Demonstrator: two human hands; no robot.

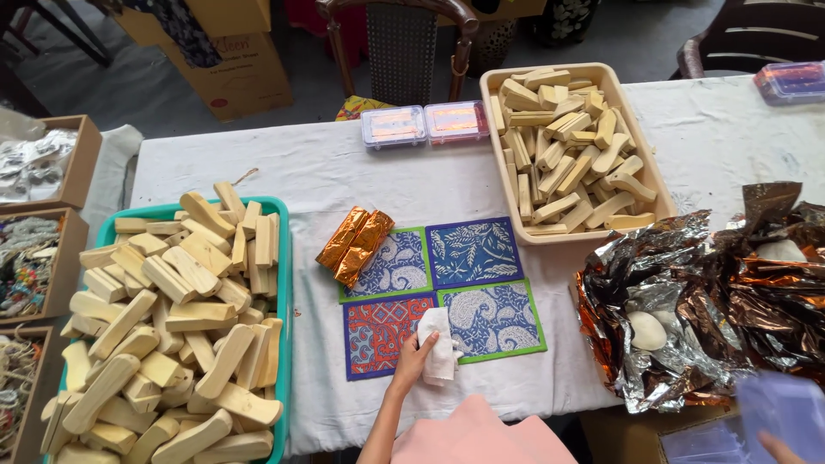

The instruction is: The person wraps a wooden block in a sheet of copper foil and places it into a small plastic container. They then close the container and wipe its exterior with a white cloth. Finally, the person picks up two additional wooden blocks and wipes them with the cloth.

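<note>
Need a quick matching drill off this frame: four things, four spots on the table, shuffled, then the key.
Things:
1. white cloth
2. copper foil packets
3. green tray
4. beige tray

Places:
A. far right of the mats, full of wooden pieces
B. in the left hand, on the patterned mats
C. left side of the table, heaped with wooden blocks
D. on the top-left mat's corner

Pairs: 1-B, 2-D, 3-C, 4-A
</note>
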